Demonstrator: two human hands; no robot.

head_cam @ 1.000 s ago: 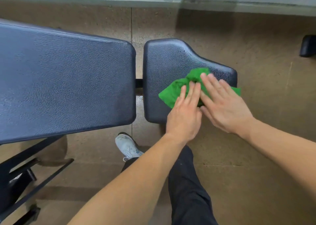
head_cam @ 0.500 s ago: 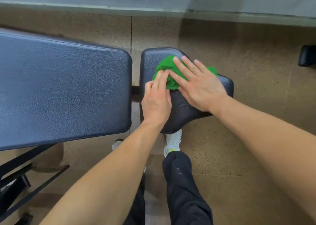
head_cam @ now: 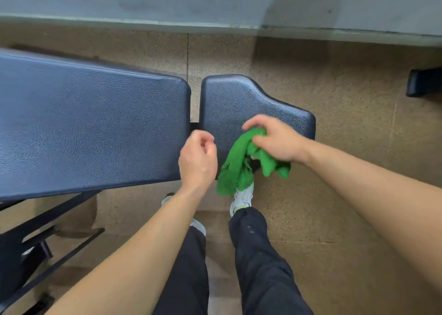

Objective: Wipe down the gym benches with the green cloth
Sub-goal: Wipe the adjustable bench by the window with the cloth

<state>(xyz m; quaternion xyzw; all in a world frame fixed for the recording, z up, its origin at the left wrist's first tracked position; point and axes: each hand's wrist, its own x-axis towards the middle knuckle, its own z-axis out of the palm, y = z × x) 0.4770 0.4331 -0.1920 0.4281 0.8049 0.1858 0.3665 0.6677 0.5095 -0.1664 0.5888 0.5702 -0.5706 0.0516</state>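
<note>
Over the near edge of the seat pad (head_cam: 229,104), right hand (head_cam: 275,140): fingers and thumb curled round a bunch of the green cloth (head_cam: 239,168), gripping it from above
Green cloth: gathered into a loose wad, with its upper part in the right hand and its tail hanging past the pad's near edge toward a white shoe (head_cam: 241,198); whether any fold touches the pad cannot be told
Left hand (head_cam: 198,156): just left of the cloth, over the near end of the gap between the two pads; fingers loosely curled, holding nothing, apart from the cloth
Change, hands: half a second ago both lay flat with straight fingers, pressing the cloth onto the far part of the seat pad; now the left has let go and the right has closed on the cloth
Change, cloth: from pressed under two palms at the far left of the pad to bunched and lifted at its near edge
Back pad (head_cam: 91,128): long, dark and textured, left of the seat pad across a narrow gap; no cloth on it
Meaning for the task: the wiping stroke on the seat pad appears ended; the regrip suggests the cloth is being carried or refolded, and the back pad is the likely next surface
Surroundings: speckled brown floor (head_cam: 334,219), grey wall base along the far side
</note>
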